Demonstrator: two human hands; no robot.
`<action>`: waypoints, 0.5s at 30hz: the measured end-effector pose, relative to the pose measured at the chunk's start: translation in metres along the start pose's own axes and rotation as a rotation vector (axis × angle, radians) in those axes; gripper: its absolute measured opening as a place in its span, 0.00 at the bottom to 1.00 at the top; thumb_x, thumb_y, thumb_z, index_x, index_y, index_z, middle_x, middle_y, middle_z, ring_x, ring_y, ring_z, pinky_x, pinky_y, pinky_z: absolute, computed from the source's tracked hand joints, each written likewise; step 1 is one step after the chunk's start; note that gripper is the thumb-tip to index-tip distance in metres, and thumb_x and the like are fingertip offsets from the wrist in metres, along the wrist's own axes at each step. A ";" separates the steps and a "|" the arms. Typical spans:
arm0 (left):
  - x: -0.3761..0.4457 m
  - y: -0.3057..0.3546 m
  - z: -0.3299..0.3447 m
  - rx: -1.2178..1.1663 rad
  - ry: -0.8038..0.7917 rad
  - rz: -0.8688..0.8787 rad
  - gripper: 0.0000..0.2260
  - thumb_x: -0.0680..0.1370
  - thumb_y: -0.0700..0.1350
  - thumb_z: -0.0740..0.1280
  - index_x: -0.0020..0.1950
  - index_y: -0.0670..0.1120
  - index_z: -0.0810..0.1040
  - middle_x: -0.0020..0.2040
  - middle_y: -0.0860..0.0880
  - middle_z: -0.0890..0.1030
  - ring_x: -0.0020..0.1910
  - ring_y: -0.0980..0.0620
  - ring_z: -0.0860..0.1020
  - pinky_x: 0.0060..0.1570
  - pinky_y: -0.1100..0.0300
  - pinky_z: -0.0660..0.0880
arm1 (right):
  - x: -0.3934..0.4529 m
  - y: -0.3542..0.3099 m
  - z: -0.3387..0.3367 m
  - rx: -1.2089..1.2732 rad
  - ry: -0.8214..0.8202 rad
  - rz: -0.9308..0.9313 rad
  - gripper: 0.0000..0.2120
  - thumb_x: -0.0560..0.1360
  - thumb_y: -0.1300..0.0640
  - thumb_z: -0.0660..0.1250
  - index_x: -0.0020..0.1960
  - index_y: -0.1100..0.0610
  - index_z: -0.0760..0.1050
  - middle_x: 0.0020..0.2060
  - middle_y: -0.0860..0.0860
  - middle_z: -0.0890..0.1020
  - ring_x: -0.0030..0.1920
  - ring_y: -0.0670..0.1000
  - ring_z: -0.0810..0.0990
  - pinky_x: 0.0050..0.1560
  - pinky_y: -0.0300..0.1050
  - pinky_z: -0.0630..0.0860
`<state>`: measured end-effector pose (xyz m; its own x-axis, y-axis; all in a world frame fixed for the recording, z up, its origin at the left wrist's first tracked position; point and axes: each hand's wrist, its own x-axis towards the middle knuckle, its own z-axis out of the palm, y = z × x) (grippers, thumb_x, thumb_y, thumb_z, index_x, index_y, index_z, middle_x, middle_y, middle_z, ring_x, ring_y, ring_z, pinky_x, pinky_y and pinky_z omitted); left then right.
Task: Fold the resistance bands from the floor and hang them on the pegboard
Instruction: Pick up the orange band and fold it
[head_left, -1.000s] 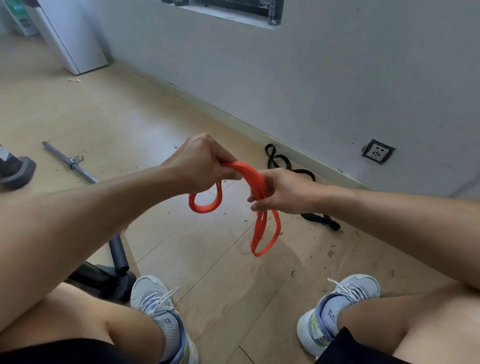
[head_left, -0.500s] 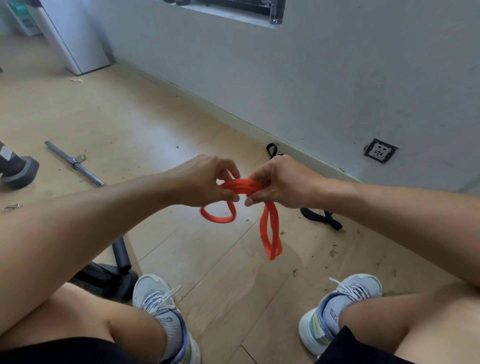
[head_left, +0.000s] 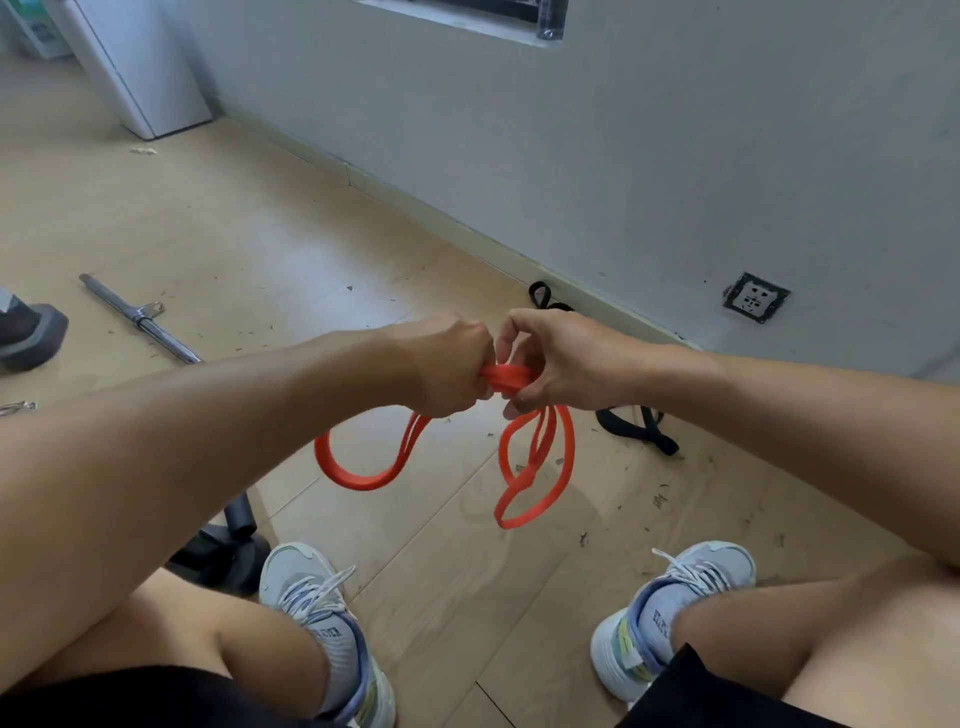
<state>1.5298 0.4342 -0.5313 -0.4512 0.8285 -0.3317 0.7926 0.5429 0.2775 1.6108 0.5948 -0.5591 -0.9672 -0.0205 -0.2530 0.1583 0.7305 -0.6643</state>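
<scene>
Currently both hands, left hand (head_left: 447, 364) and right hand (head_left: 558, 358), pinch the orange resistance band (head_left: 506, 376) together; align hanging loops evenly (avoid twists) before folding again.

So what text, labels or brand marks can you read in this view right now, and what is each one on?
Left sock: dark lettering across the cuff, too blurred to read.
Right sock: dark lettering running down the cuff, too blurred to read.
Orange resistance band: no print visible.
Wall socket: no readable marking.
Nothing else in view carries legible text.
</scene>
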 end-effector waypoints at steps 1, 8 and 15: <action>-0.001 0.000 -0.002 0.000 -0.007 0.008 0.09 0.83 0.45 0.64 0.49 0.44 0.82 0.36 0.48 0.80 0.31 0.51 0.76 0.34 0.55 0.75 | 0.000 0.002 -0.001 0.021 -0.031 0.008 0.18 0.71 0.58 0.81 0.52 0.51 0.74 0.46 0.49 0.88 0.45 0.50 0.88 0.50 0.45 0.83; -0.010 -0.014 -0.004 -0.089 0.011 0.029 0.10 0.84 0.46 0.63 0.42 0.54 0.75 0.41 0.54 0.82 0.41 0.56 0.81 0.39 0.64 0.74 | -0.003 0.014 -0.001 0.106 -0.014 0.001 0.16 0.70 0.54 0.82 0.52 0.53 0.78 0.47 0.50 0.88 0.48 0.50 0.88 0.55 0.50 0.84; -0.010 -0.010 -0.006 -0.066 0.117 -0.015 0.09 0.84 0.49 0.61 0.44 0.52 0.74 0.40 0.50 0.81 0.40 0.47 0.80 0.41 0.51 0.79 | -0.001 0.021 -0.002 0.082 0.111 0.009 0.06 0.73 0.52 0.78 0.47 0.48 0.82 0.42 0.46 0.87 0.44 0.46 0.87 0.48 0.45 0.84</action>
<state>1.5235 0.4213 -0.5257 -0.5104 0.8287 -0.2297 0.7587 0.5597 0.3333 1.6147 0.6116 -0.5710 -0.9811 0.0648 -0.1826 0.1781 0.6722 -0.7187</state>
